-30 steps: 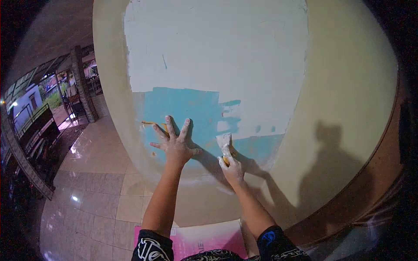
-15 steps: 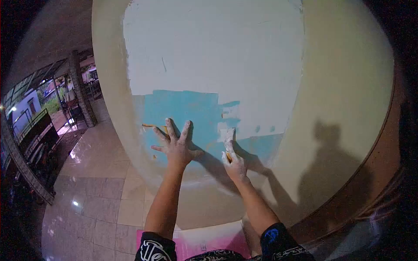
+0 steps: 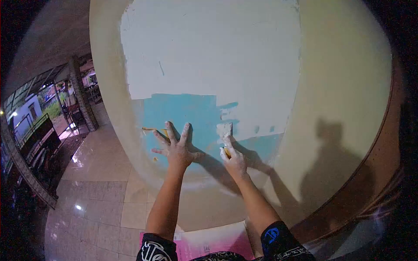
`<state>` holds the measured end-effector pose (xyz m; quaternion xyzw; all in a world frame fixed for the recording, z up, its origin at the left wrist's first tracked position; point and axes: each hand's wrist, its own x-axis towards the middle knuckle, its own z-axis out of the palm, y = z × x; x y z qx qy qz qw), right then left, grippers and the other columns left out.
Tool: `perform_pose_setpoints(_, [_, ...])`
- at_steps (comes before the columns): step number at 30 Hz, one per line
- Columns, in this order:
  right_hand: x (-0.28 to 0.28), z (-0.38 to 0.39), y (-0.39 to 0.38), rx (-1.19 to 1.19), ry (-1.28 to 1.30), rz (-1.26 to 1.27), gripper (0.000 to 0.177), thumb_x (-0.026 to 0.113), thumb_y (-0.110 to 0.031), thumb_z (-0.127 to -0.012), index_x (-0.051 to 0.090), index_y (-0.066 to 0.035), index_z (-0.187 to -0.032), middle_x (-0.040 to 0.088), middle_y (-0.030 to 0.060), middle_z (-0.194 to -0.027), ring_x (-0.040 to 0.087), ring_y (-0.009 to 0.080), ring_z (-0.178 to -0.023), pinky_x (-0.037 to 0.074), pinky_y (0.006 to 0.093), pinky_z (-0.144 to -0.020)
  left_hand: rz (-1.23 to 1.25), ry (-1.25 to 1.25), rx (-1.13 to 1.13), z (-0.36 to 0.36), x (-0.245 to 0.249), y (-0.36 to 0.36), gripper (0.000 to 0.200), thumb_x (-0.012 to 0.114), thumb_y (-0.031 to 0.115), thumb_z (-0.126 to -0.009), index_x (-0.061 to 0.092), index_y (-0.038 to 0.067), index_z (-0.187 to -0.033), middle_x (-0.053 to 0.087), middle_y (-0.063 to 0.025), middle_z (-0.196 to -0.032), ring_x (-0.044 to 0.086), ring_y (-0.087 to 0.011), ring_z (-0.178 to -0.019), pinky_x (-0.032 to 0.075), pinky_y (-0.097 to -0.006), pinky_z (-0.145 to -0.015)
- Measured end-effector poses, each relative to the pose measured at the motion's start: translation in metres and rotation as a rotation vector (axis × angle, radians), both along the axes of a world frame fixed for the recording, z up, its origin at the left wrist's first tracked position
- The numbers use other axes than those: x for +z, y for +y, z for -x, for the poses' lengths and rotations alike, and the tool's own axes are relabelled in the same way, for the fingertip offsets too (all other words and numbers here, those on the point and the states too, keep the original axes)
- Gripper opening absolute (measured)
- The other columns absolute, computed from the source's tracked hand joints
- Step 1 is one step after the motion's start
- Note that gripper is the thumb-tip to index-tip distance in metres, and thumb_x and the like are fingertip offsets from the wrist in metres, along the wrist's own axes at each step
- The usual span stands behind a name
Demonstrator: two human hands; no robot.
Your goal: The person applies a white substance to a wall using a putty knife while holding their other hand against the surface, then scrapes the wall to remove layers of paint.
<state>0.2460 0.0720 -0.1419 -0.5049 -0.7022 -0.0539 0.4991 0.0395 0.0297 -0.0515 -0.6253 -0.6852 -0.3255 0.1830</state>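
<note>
My left hand (image 3: 177, 151) lies with fingers spread against the turquoise patch (image 3: 183, 106) of the wall; nothing is held in it. In my right hand (image 3: 235, 162) is a putty knife (image 3: 225, 131), gripped by its yellow handle. White filler coats its blade, which rests at the boundary between the turquoise paint and the white filler layer (image 3: 209, 52). Short turquoise streaks show through the white just above the blade. Both hands are dusted with white.
Beige wall (image 3: 339, 78) surrounds the patch, with my shadow on its right. A pink-and-white sheet or box (image 3: 217, 239) lies below me. Shiny floor tiles (image 3: 96, 195) stretch left toward a pillar (image 3: 82, 95) and metal railings.
The putty knife has risen slightly with my right hand, and its blade now lies flatter to the wall. My left hand stays in place; the view has shifted a little.
</note>
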Motion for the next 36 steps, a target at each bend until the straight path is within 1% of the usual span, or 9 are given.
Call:
perform_pose_setpoints(5, [-0.022,0.0,-0.01,0.01,0.059,0.039,0.06,0.064,-0.034,-0.092,0.044,-0.024,-0.148,0.071,0.0148,-0.089,0.068,0.037,-0.074,0.055,0.0466,-0.064,0.055,-0.017,0.036,-0.005,0.009,-0.006,0.124,0.094,0.055,-0.038,0.035,0.05,-0.147,-0.002,-0.0137,-0.166,-0.013,-0.0564,-0.144,0.007,-0.0916,-0.088])
perform_pose_setpoints(10, [0.019,0.003,-0.007,0.047,0.098,-0.075,0.054,0.063,-0.035,-0.093,0.05,-0.021,-0.143,0.071,0.0151,-0.088,0.068,0.037,-0.075,0.054,0.0468,-0.064,-0.123,0.031,-0.037,0.005,-0.005,0.011,0.123,0.093,0.055,-0.037,0.038,0.048,-0.147,-0.001,-0.0153,-0.166,-0.014,-0.0576,-0.144,0.007,-0.0916,-0.088])
perform_pose_setpoints(12, [0.002,0.002,-0.003,-0.026,-0.01,-0.019,0.051,0.063,-0.032,-0.093,0.052,-0.018,-0.141,0.07,0.0162,-0.087,0.068,0.0373,-0.076,0.054,0.0472,-0.064,-0.131,0.011,-0.056,0.006,-0.011,0.009,0.123,0.093,0.057,-0.036,0.039,0.048,-0.146,-0.001,-0.0149,-0.166,-0.014,-0.0583,-0.143,0.007,-0.0916,-0.088])
perform_pose_setpoints(16, [-0.016,-0.003,-0.013,0.1,0.163,-0.083,0.046,0.064,-0.026,-0.093,0.055,-0.014,-0.137,0.07,0.0166,-0.086,0.067,0.0372,-0.075,0.053,0.0458,-0.063,-0.162,0.019,-0.078,0.006,-0.002,0.006,0.122,0.092,0.058,-0.038,0.038,0.049,-0.147,-0.003,-0.0128,-0.166,-0.015,-0.0565,-0.144,0.004,-0.0919,-0.087])
perform_pose_setpoints(17, [-0.013,-0.007,-0.013,0.018,0.114,-0.161,0.047,0.063,-0.025,-0.093,0.054,-0.013,-0.137,0.069,0.0161,-0.085,0.067,0.0368,-0.073,0.052,0.0454,-0.061,0.048,-0.009,0.007,-0.001,0.009,-0.006,0.12,0.091,0.06,-0.039,0.039,0.048,-0.147,-0.001,-0.0131,-0.166,-0.014,-0.0562,-0.145,0.002,-0.0914,-0.088])
perform_pose_setpoints(20, [0.038,-0.024,-0.016,0.04,0.126,-0.113,0.038,0.067,-0.023,-0.09,0.062,-0.009,-0.125,0.069,0.0186,-0.078,0.067,0.0375,-0.07,0.053,0.0462,-0.061,-0.148,0.122,-0.041,0.009,0.016,0.001,0.12,0.088,0.066,-0.044,0.036,0.042,-0.15,-0.005,-0.0182,-0.165,-0.018,-0.0565,-0.143,0.003,-0.0891,-0.092])
perform_pose_setpoints(21, [0.063,-0.027,-0.019,0.016,0.093,-0.12,0.053,0.061,-0.026,-0.094,0.048,-0.016,-0.144,0.068,0.0159,-0.079,0.066,0.0367,-0.067,0.051,0.0468,-0.058,-0.23,0.168,-0.052,0.011,0.03,0.002,0.118,0.086,0.067,-0.047,0.037,0.04,-0.151,-0.005,-0.0169,-0.165,-0.018,-0.055,-0.144,0.003,-0.0891,-0.092])
perform_pose_setpoints(26, [0.112,-0.035,-0.009,-0.142,-0.1,-0.123,0.057,0.059,-0.032,-0.094,0.043,-0.022,-0.149,0.068,0.0155,-0.077,0.067,0.0358,-0.067,0.052,0.0484,-0.059,-0.169,0.095,-0.058,0.001,0.102,-0.007,0.133,0.092,0.057,-0.039,0.03,0.036,-0.155,-0.007,-0.0201,-0.164,-0.02,-0.0583,-0.142,0.005,-0.0858,-0.098])
perform_pose_setpoints(36, [0.106,-0.018,0.005,-0.096,-0.103,-0.073,0.056,0.061,-0.032,-0.094,0.046,-0.023,-0.147,0.067,0.0195,-0.074,0.067,0.037,-0.069,0.052,0.0494,-0.061,-0.033,0.06,-0.029,-0.005,0.105,-0.007,0.143,0.097,0.049,-0.033,0.025,0.035,-0.156,-0.013,-0.0236,-0.163,-0.021,-0.0634,-0.138,0.011,-0.0849,-0.098])
